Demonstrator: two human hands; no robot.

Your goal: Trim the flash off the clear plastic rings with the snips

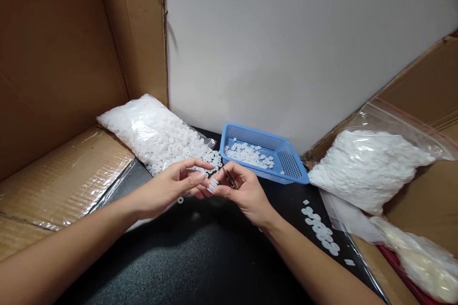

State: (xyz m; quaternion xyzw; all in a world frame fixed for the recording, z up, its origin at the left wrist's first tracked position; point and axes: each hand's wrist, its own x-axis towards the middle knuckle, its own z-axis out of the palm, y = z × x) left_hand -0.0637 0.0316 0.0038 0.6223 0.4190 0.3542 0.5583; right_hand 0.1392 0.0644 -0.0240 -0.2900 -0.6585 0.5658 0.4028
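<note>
One white stack is pinched between fingers of the right hand; dark tool is tucked there too, likely to spare a set-down. Fingers of the left hand are spread loose, contact unclear. Blue basket is set at 2 o'clock, clear bag at 10, presumably for short reach.

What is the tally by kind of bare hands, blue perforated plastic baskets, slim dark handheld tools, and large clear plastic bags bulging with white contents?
Bare hands: 2 (left hand, right hand)
Blue basket: 1
Dark tool: 1
White-filled bags: 2 (left bag, right bag)
Total: 6
</note>
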